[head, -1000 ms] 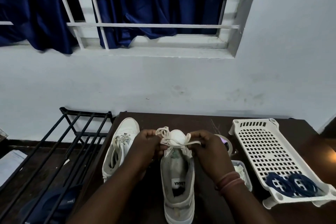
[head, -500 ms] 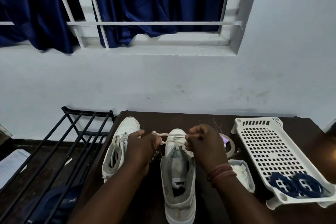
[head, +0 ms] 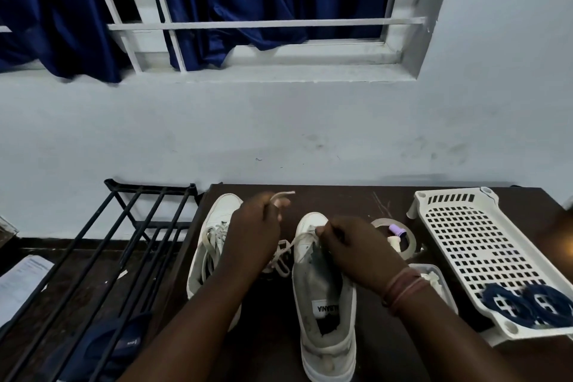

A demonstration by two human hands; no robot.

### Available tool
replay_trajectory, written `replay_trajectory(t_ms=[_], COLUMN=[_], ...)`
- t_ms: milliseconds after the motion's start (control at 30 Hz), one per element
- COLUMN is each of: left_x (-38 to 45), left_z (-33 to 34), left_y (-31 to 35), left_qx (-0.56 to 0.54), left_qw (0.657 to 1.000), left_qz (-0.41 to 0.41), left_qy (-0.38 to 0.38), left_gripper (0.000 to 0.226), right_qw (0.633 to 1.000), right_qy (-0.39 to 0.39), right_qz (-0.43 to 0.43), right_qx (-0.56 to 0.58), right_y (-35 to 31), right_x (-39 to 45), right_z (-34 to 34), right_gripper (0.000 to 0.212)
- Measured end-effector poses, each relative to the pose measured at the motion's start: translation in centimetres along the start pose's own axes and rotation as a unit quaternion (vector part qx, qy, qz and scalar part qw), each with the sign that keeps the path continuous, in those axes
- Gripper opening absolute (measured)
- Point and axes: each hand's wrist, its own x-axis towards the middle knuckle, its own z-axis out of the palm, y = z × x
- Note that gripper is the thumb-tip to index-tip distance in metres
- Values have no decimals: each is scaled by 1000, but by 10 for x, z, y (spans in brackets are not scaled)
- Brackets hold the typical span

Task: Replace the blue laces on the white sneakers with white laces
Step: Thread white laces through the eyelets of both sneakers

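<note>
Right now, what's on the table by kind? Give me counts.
White sneakers: 2
Coiled blue laces: 2
White perforated tray: 1
Tape roll: 1
Small clear container: 1
Total: 7

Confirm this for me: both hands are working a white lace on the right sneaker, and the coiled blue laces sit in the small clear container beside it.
Not quite. The head view shows the blue laces coiled in the white perforated tray, not the clear container. The rest holds: left hand and right hand work the white lace on the right sneaker.
</note>
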Motion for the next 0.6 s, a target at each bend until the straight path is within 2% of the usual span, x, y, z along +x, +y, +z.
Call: replay_trajectory(t_ms=[67, 133, 300, 367, 433, 467, 600], left_x=[1, 1, 2, 2, 0, -2, -7], left_z=[-3, -6, -2, 1, 5, 9, 19], left_y=[0, 1, -9, -16, -23, -26, -32], left_qx=[15, 22, 0, 40, 88, 107, 132], left_qw=[999, 999, 998, 995, 986, 982, 979], left_qz=[-37, -39, -49, -56, -53, -46, -26], left_qy=[21, 30, -27, -77, -131, -148, -151], left_gripper=[24, 26, 20, 20, 21, 20, 19], right_qw=[998, 998, 998, 997, 998, 999, 994], right_qy=[-39, -53, -58, -45, -11, -5, -57], right_qz=[13, 21, 5, 14, 28, 41, 77], right_qx=[-39, -37, 36, 65, 53, 35, -45], right_y=[0, -5, -7, -9, -10, -9, -6], right_x=[0, -1, 2, 1, 1, 1, -2], right_z=[4, 5, 4, 0, 3, 5, 17], right_gripper=[45, 52, 50, 41, 22, 20, 15])
